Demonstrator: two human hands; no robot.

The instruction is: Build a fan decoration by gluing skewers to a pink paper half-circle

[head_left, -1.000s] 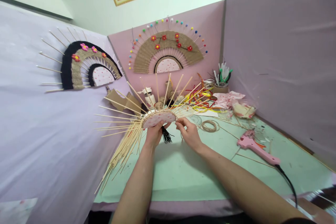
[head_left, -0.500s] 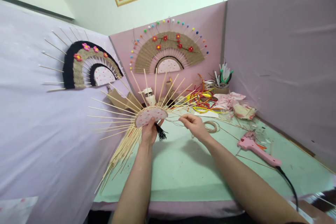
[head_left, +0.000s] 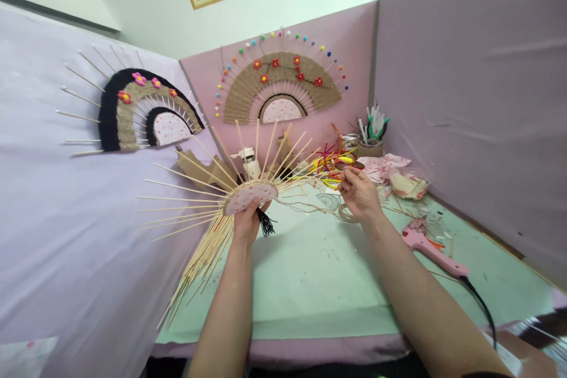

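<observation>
A half-round piece with pink-dotted cloth (head_left: 251, 196) is gripped from below in my left hand (head_left: 247, 223). Thin wooden sticks fan out from its curved edge, and twine runs along that edge. A black tassel (head_left: 266, 222) hangs beside my left fingers. To the right, my right hand (head_left: 359, 192) is raised with thumb and fingers pinched together on twine. Loose strands of twine (head_left: 305, 207) stretch between the dotted piece and the area beneath my right hand, where a twine coil (head_left: 348, 212) is partly covered.
Loose sticks (head_left: 201, 266) lie at the left of the green table (head_left: 310, 295). A pink glue gun (head_left: 436, 253) with a black cord rests on the right. Pipe cleaners (head_left: 332, 159), a tool pot (head_left: 371, 147) and a white bottle (head_left: 249, 162) stand behind. Two decorated fans hang on the partitions.
My right hand has moved right and up, away from the dotted piece, and the twine is drawn out further. My left hand keeps its hold. The view has shifted slightly.
</observation>
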